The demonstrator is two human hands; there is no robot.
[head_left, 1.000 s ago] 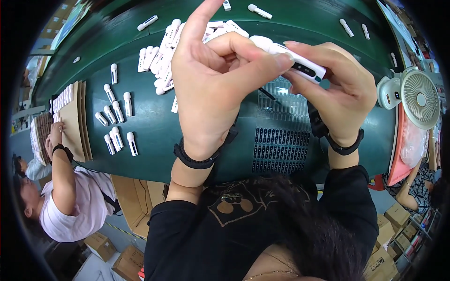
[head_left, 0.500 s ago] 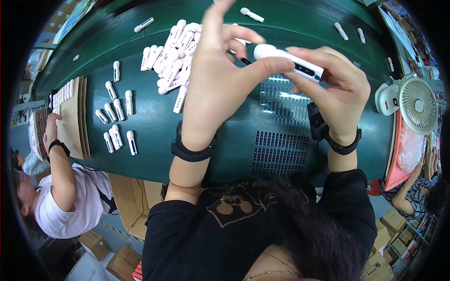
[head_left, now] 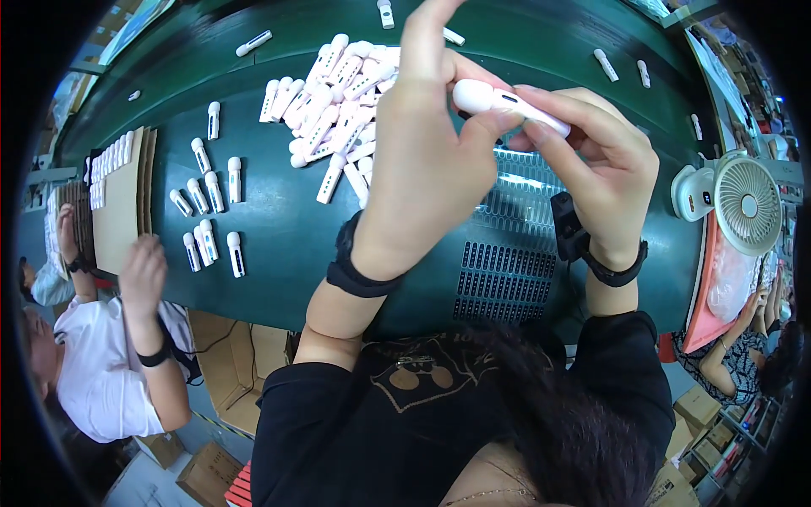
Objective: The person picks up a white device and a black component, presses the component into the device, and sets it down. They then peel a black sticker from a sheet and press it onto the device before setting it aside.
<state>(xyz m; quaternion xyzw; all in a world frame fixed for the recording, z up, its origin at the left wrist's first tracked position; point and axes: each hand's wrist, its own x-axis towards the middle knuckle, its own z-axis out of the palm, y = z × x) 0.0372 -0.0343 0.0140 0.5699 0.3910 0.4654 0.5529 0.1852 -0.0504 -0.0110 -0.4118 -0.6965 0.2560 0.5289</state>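
Observation:
A small white wand massager (head_left: 534, 113) with a rounded head is held up over the bench between my two hands. My right hand (head_left: 601, 156) is closed around its lower end, thumb and fingers pinching the body. My left hand (head_left: 439, 165) has its thumb pressed on the body near the head, with its other fingers partly hidden behind. A small dark slot shows on the side turned up. Below my hands lies a clear sheet of oblong cut-outs (head_left: 524, 190), and nearer me a sheet of black panel stickers (head_left: 505, 283).
A pile of white wand massagers (head_left: 325, 110) lies left of my hands, with several loose ones (head_left: 211, 193) beyond. Cardboard trays (head_left: 118, 190) stand at the far left beside a co-worker's hand (head_left: 144, 275). A white fan (head_left: 747, 194) stands on the right.
The wand massager has been rolled so its black panel no longer faces up. My left hand has come down slightly. At left, the co-worker's second hand has come up beside the trays.

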